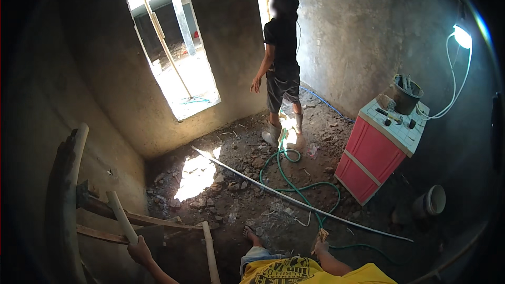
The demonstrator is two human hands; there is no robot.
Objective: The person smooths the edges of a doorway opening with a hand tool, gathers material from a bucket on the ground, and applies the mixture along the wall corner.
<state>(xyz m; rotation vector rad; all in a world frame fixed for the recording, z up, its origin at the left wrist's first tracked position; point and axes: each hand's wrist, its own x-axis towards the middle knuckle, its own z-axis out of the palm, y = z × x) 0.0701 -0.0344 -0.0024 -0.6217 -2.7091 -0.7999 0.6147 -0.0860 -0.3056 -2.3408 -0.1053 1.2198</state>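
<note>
My left hand [140,252] is closed around a pale bamboo pole [121,216], part of a rough wooden frame at the lower left. A second upright pole [210,250] stands to its right. My right hand [319,247], in front of my yellow shirt, has its fingers closed on a small tan piece [323,235], whose kind is unclear. A green hose [300,192] winds over the floor and reaches this hand. Whether the fingers also grip the hose cannot be seen. A long white pipe [294,200] lies across the floor just beyond.
A co-worker [284,47] in black stands by the far wall, one arm raised at an opening. A pink tiled block [363,152] carries a bucket [407,94] and tools. Another bucket [435,200] lies nearby. Rubble [236,160] covers the ground. A lit lamp [462,37] hangs right.
</note>
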